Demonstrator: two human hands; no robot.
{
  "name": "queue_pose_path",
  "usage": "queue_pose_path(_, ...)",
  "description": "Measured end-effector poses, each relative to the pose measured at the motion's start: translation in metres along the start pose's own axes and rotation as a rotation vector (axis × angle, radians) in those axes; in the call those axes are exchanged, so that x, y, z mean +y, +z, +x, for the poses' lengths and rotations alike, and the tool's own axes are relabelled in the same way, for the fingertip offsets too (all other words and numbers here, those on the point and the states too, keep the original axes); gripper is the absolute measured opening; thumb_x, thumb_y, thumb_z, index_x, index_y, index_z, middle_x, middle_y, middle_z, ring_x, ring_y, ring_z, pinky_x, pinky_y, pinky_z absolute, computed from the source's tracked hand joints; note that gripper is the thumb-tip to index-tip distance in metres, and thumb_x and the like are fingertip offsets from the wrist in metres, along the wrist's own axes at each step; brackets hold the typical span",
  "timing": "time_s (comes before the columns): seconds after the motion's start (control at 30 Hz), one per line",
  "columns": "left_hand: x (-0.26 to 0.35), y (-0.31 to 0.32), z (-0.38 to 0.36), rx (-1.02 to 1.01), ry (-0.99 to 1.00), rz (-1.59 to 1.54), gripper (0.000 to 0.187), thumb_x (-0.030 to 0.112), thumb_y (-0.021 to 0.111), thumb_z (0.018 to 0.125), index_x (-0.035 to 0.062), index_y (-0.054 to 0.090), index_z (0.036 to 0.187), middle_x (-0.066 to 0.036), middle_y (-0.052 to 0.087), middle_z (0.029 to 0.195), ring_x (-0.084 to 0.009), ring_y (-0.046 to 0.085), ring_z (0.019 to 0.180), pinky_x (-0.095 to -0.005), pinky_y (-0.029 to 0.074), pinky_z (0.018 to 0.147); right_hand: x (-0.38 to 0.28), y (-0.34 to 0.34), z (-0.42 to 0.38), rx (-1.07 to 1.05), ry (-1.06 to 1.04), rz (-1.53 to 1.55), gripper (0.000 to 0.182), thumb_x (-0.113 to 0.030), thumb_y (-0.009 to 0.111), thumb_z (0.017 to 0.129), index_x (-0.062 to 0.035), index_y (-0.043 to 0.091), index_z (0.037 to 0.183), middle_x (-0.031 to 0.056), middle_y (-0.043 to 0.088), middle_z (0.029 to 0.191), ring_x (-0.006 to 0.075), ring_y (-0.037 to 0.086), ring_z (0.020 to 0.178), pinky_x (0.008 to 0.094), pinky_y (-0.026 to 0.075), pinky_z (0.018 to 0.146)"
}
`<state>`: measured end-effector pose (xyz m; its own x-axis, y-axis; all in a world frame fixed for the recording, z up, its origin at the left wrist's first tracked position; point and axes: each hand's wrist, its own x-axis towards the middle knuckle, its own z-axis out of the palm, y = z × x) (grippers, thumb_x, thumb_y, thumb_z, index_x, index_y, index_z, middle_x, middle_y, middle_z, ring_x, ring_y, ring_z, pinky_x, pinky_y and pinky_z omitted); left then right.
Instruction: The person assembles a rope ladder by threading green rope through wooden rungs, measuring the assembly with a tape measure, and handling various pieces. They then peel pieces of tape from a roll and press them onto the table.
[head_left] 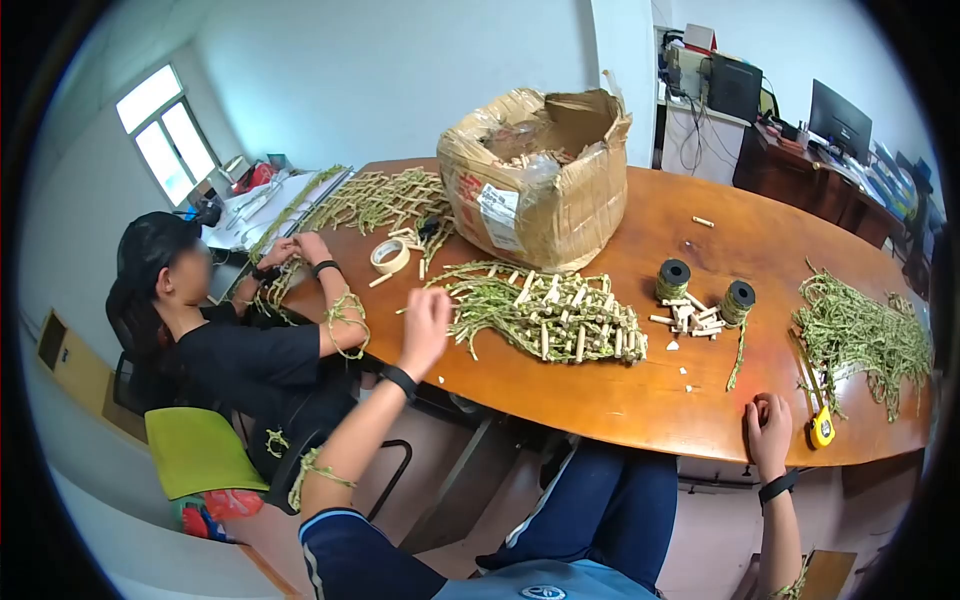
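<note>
My left hand (427, 328) is raised at the left end of a bundle of wooden-rung rope ladder (570, 318). Its fingers are pinched together beside the loose green cord ends; what they hold, if anything, I cannot make out. My right hand (768, 432) rests on the front table edge, fingers loosely curled and thumb apart, with nothing visible in it. Close to its right lies a yellow tape measure (821, 428). Beyond that hand are two cord spools (674, 280) and a small heap of wooden sticks (694, 317).
A large open cardboard box (535, 205) stands at the back of the wooden table (600, 410). At right lies a pile of green cord (860, 335). A masking tape roll (390, 256) sits at left, near another person (240, 340) whose hands work on cord.
</note>
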<state>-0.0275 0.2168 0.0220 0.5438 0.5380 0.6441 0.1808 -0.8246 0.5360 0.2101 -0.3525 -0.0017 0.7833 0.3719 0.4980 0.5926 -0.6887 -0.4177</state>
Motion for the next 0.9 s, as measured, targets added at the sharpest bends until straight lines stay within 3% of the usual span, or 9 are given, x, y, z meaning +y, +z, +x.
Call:
queue_pose_path(0.1, -0.021, -0.023, 0.056, -0.049, -0.072, 0.146, 0.021, 0.02, 0.059, 0.1, 0.0011, 0.064, 0.091, -0.014, 0.063, 0.08, -0.033, 0.063, 0.077, -0.0428, 0.05, 0.071, 0.001, -0.002, 0.0, -0.01, 0.018, 0.004, 0.015, -0.013, 0.069, 0.09, -0.0022, 0.063, 0.099, 0.0158, 0.06, 0.086, 0.0348, 0.058, 0.081, 0.0435, 0.046, 0.074)
queue_pose_path(0.13, -0.038, -0.026, 0.07, -0.047, 0.008, 0.214, 0.02, 0.019, 0.061, 0.098, 0.0013, 0.064, 0.09, -0.015, 0.065, 0.082, -0.0338, 0.064, 0.077, -0.0445, 0.05, 0.069, 0.001, 0.0, 0.001, -0.014, 0.022, 0.01, 0.015, -0.013, 0.069, 0.09, -0.002, 0.063, 0.099, 0.0158, 0.06, 0.086, 0.0348, 0.058, 0.081, 0.0434, 0.046, 0.074)
queue_pose_path(0.17, -0.06, -0.023, 0.077, -0.075, -0.002, 0.336, 0.018, 0.02, 0.062, 0.096, 0.0024, 0.062, 0.101, -0.015, 0.066, 0.087, -0.0355, 0.065, 0.082, -0.0453, 0.052, 0.074, 0.001, 0.0, 0.001, -0.017, 0.026, 0.013, 0.015, -0.013, 0.069, 0.09, -0.002, 0.063, 0.099, 0.0157, 0.06, 0.086, 0.0344, 0.058, 0.08, 0.0432, 0.046, 0.073)
queue_pose_path(0.27, -0.112, -0.015, 0.095, -0.166, -0.07, 0.673, 0.038, 0.022, 0.064, 0.092, 0.0068, 0.055, 0.126, -0.021, 0.068, 0.104, -0.0432, 0.067, 0.099, -0.0521, 0.054, 0.086, 0.001, 0.0, 0.003, -0.033, 0.04, 0.011, 0.015, -0.013, 0.069, 0.09, -0.002, 0.063, 0.099, 0.0153, 0.059, 0.085, 0.0332, 0.058, 0.079, 0.0423, 0.046, 0.073)
queue_pose_path(0.4, -0.135, -0.004, 0.128, -0.349, -0.575, 0.697, 0.048, 0.018, 0.061, 0.095, 0.0094, 0.05, 0.14, -0.026, 0.067, 0.124, -0.0426, 0.063, 0.119, -0.0517, 0.055, 0.096, -0.005, -0.003, 0.003, -0.045, 0.078, -0.004, 0.015, -0.012, 0.07, 0.09, -0.0022, 0.063, 0.1, 0.0143, 0.058, 0.084, 0.0314, 0.057, 0.077, 0.0412, 0.046, 0.072)
queue_pose_path(0.47, -0.141, 0.003, 0.131, -0.335, -0.611, 0.755, 0.045, 0.019, 0.06, 0.096, 0.0095, 0.053, 0.139, -0.025, 0.067, 0.126, -0.0406, 0.063, 0.12, -0.0515, 0.055, 0.097, -0.002, 0.0, 0.003, -0.043, 0.073, -0.012, 0.015, -0.012, 0.07, 0.09, -0.0023, 0.064, 0.1, 0.0135, 0.057, 0.083, 0.0303, 0.055, 0.076, 0.0403, 0.045, 0.071)
queue_pose_path(0.57, -0.149, 0.011, 0.13, -0.308, -0.57, 0.879, 0.039, 0.02, 0.06, 0.096, 0.0099, 0.059, 0.134, -0.023, 0.067, 0.125, -0.0379, 0.065, 0.119, -0.0516, 0.055, 0.097, -0.002, 0.0, 0.003, -0.038, 0.078, 0.002, 0.015, -0.012, 0.07, 0.09, -0.0022, 0.064, 0.1, 0.0134, 0.058, 0.083, 0.0296, 0.055, 0.075, 0.0399, 0.045, 0.07)
queue_pose_path(0.7, -0.158, 0.004, 0.129, -0.274, -0.524, 0.955, 0.025, 0.022, 0.062, 0.096, 0.0126, 0.071, 0.117, -0.019, 0.073, 0.111, -0.0365, 0.071, 0.104, -0.0508, 0.058, 0.09, 0.001, 0.003, 0.002, -0.032, 0.053, -0.012, 0.015, -0.012, 0.07, 0.09, -0.0021, 0.064, 0.1, 0.0134, 0.058, 0.083, 0.0292, 0.055, 0.075, 0.0395, 0.045, 0.069)
queue_pose_path(0.9, -0.103, -0.015, 0.112, -0.049, -0.19, 0.814, 0.016, 0.025, 0.064, 0.095, 0.0119, 0.073, 0.1, -0.015, 0.072, 0.092, -0.0378, 0.071, 0.088, -0.0505, 0.057, 0.075, 0.004, 0.003, -0.002, 0.015, 0.021, -0.034, 0.015, -0.014, 0.069, 0.092, -0.0029, 0.065, 0.1, 0.0132, 0.059, 0.082, 0.0299, 0.056, 0.075, 0.04, 0.046, 0.07)
